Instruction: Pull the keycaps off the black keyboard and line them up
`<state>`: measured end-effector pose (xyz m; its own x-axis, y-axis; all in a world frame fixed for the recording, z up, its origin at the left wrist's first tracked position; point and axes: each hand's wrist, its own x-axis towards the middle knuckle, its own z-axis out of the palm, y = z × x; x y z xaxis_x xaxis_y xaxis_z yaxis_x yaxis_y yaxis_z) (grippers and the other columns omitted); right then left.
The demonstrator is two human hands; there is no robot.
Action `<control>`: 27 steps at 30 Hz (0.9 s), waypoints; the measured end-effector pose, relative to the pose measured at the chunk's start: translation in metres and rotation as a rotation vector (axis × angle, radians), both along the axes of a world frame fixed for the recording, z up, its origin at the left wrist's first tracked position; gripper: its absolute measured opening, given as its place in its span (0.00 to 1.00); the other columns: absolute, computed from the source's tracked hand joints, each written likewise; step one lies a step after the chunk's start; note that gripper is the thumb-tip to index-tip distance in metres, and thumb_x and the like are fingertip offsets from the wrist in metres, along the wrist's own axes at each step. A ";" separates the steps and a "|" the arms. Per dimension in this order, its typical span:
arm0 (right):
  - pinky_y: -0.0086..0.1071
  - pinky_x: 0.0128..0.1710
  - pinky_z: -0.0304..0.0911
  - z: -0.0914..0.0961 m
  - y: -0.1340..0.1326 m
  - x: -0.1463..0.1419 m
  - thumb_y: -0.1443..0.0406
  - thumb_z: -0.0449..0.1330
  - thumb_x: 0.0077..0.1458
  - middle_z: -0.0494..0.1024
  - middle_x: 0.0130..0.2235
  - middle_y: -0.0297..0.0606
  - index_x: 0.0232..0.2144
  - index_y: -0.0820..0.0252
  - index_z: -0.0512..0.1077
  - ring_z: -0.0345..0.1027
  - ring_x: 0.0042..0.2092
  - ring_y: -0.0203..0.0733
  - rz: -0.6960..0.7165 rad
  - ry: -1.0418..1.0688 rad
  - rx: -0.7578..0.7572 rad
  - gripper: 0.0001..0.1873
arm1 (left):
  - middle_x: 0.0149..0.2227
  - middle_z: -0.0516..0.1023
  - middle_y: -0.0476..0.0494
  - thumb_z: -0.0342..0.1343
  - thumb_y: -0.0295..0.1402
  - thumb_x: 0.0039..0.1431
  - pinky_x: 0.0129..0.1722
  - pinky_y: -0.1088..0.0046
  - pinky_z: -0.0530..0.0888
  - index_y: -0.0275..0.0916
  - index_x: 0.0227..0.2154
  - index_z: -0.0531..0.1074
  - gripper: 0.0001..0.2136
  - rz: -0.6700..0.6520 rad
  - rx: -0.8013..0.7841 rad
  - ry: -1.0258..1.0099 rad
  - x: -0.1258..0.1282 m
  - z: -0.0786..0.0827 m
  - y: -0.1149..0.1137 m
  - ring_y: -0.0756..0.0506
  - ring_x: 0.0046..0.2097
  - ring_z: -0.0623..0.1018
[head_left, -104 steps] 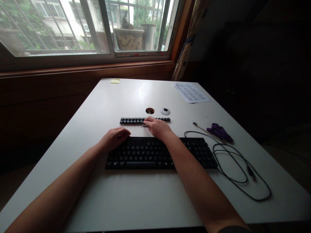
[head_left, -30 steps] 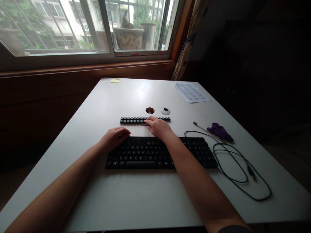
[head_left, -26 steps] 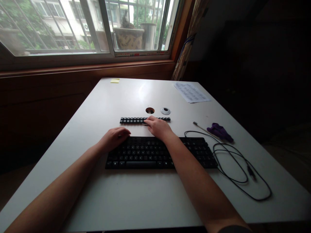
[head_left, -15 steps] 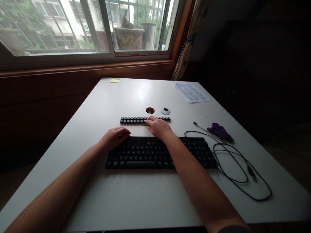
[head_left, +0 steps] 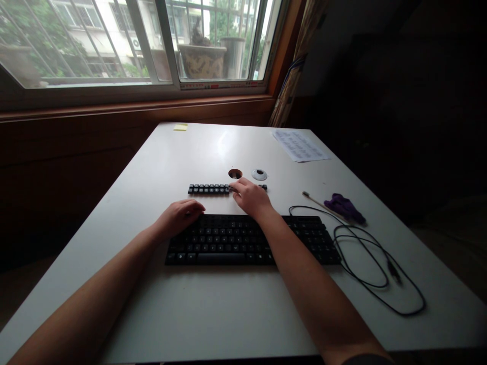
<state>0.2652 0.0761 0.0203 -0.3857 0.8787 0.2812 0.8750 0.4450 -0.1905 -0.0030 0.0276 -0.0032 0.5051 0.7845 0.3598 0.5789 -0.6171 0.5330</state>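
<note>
A black computer keyboard (head_left: 228,243) lies on the white table, and its upper rows look bare of caps. My left hand (head_left: 182,213) rests with curled fingers on its upper left corner, gripping the edge. Beyond the keyboard, loose black keycaps (head_left: 209,189) stand in two lines. Over the right part of these lines is my right hand (head_left: 249,196), its fingers pinched around a small thin metal tool that is mostly hidden. The fingertips are at the keycaps; whether they touch one I cannot tell.
A black cable (head_left: 380,284) lies coiled on the right. Near it are a thin stick with a dark tip (head_left: 319,204) and a purple cloth (head_left: 344,207). Farther back are a round cable hole (head_left: 235,174), its grey cover (head_left: 259,174), printed sheets (head_left: 300,145) and yellow notes (head_left: 180,127).
My right hand has shifted slightly right and away from me, to the keycap lines. More keycaps show left of its fingers. My left hand and the keyboard stay put.
</note>
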 end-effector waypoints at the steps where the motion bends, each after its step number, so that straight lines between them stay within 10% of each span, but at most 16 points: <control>1: 0.36 0.39 0.64 0.000 0.000 0.000 0.63 0.52 0.62 0.75 0.50 0.40 0.51 0.52 0.73 0.71 0.43 0.45 -0.011 0.027 0.015 0.17 | 0.37 0.79 0.44 0.52 0.32 0.65 0.37 0.73 0.76 0.39 0.39 0.74 0.07 -0.001 0.001 0.002 0.000 0.000 0.000 0.48 0.36 0.78; 27: 0.33 0.32 0.57 0.024 -0.048 0.003 0.50 0.44 0.68 0.72 0.23 0.36 0.22 0.59 0.69 0.67 0.28 0.37 0.098 0.606 -0.138 0.29 | 0.40 0.79 0.41 0.55 0.36 0.64 0.44 0.67 0.74 0.38 0.39 0.77 0.09 -0.169 -0.279 -0.103 -0.008 0.015 0.005 0.44 0.42 0.77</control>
